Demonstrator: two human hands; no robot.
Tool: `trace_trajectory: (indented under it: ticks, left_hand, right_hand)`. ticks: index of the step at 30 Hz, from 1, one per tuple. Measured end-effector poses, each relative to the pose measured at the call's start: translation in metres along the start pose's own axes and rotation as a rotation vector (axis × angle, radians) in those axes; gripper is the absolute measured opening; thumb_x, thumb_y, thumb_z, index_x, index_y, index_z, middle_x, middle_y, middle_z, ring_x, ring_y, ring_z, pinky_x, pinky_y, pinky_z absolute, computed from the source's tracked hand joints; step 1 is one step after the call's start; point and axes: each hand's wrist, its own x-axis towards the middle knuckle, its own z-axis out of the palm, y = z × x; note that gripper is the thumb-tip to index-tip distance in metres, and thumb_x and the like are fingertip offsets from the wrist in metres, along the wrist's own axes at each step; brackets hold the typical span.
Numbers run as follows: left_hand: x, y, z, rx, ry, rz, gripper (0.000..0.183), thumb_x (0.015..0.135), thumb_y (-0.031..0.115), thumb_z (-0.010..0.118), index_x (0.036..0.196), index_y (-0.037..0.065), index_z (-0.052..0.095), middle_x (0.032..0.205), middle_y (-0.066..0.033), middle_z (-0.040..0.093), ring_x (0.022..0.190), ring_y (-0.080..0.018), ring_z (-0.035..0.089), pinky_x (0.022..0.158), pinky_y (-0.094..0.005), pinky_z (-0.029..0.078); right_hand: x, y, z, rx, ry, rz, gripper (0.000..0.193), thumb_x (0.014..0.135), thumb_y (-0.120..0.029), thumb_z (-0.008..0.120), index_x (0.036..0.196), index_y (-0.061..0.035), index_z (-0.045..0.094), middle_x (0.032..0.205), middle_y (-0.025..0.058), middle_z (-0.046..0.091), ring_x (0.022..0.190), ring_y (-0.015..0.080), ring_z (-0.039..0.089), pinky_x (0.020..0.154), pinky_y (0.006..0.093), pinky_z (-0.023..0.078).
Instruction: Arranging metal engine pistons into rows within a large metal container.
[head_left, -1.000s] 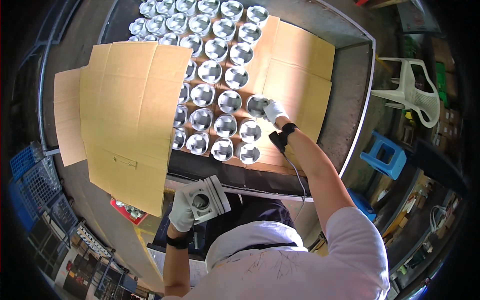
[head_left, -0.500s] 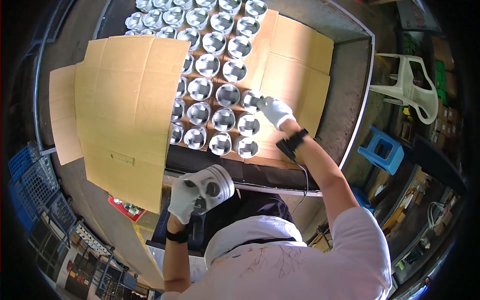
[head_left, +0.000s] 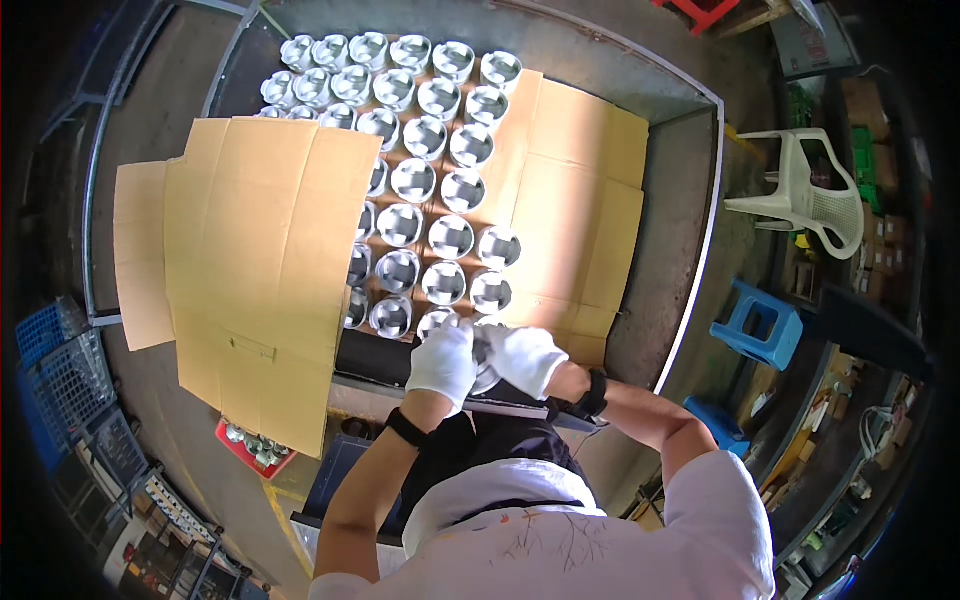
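Both my hands, in white gloves, come together over the near edge of the bin. My left hand (head_left: pixel 443 364) and my right hand (head_left: pixel 528 360) are closed around a grey metal piston (head_left: pixel 485 380), gripping it from either side. Most of that piston is hidden behind the gloves. Just beyond my fingers, silvery pistons (head_left: pixel 451 237) stand in rows, hollow end up, on brown cardboard (head_left: pixel 575 200). The nearest ones are partly covered by my hands. I wear a black band on each wrist.
A large cardboard sheet (head_left: pixel 270 250) covers the pistons on the left and overhangs the bin's near edge. The bin's metal wall (head_left: pixel 680 180) rises at right. Outside stand a white plastic chair (head_left: pixel 810 190), a blue stool (head_left: pixel 757 325) and a red box of metal parts (head_left: pixel 255 447).
My right hand has left a standing piston in the rows and come toward me. My left hand has brought its piston up and right, where both hands now hold it. The view has shifted slightly.
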Motion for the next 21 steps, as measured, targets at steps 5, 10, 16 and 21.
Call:
trace_trajectory:
  ticks: [5,10,16,21]
  left_hand:
    - [-0.009,-0.027,0.001,-0.426,0.172,-0.219,0.039,0.088,0.033,0.057,0.111,0.001,0.058,0.108,-0.0172,0.064,0.093,-0.0362,0.064,0.081,-0.0449,0.052]
    - [-0.045,-0.082,0.074,-0.163,0.302,-0.415,0.034,0.086,0.021,0.057,0.115,0.002,0.061,0.118,-0.0205,0.061,0.096,-0.0359,0.063,0.085,-0.0438,0.052]
    - [-0.038,-0.067,0.064,-0.087,0.264,-0.399,0.028,0.079,0.016,0.061,0.106,0.006,0.065,0.102,-0.0137,0.067,0.087,-0.0331,0.064,0.079,-0.0428,0.052]
    - [-0.039,-0.069,0.069,-0.030,0.367,-0.415,0.017,0.074,0.016,0.063,0.089,0.010,0.067,0.085,-0.0092,0.067,0.074,-0.0302,0.063,0.068,-0.0426,0.051]
  right_hand:
    - [0.006,0.071,-0.033,-0.082,0.258,0.140,0.023,0.090,-0.023,0.051,0.101,-0.0064,0.062,0.074,0.0166,0.065,0.068,0.0348,0.065,0.066,0.0423,0.052]
    - [0.071,0.135,-0.060,0.291,0.365,0.535,0.027,0.093,-0.026,0.050,0.097,-0.0024,0.061,0.064,0.0138,0.063,0.055,0.0254,0.063,0.057,0.0370,0.050]
    - [0.140,0.193,-0.041,0.608,0.427,0.674,0.023,0.088,-0.020,0.052,0.098,0.0000,0.061,0.063,0.0100,0.063,0.051,0.0181,0.060,0.050,0.0315,0.047]
    - [0.178,0.221,-0.007,0.643,0.428,0.704,0.025,0.086,-0.017,0.051,0.099,0.0015,0.062,0.066,0.0123,0.065,0.053,0.0189,0.063,0.049,0.0322,0.048]
